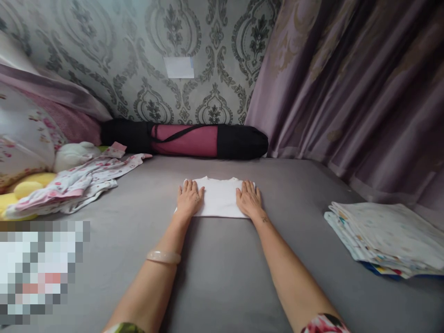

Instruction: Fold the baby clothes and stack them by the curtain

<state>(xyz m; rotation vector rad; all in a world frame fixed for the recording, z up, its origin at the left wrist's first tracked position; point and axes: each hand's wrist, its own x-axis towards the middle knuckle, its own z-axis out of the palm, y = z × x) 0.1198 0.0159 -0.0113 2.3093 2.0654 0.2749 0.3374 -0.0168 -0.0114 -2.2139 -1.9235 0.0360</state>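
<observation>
A small white garment (221, 199), perhaps a shirt folded to a rectangle, lies flat on the grey sheet (222, 268). Its neckline edge faces away from me and a straight edge lies nearest me. My left hand (189, 198) rests palm down on its left end, fingers stretched forward and thumb apart. On the right end lies my right hand (249, 199), also palm down with fingers extended. Neither hand grips the cloth. Parts of both ends are hidden under the palms.
Folded cloths (388, 236) are stacked at the right. Loose printed clothes (79, 180) lie at the left beside a white plush toy (74, 155) and yellow plush (29, 187). A long black and pink bag (187, 140) lies along the wall; purple curtains (305, 83) hang at right.
</observation>
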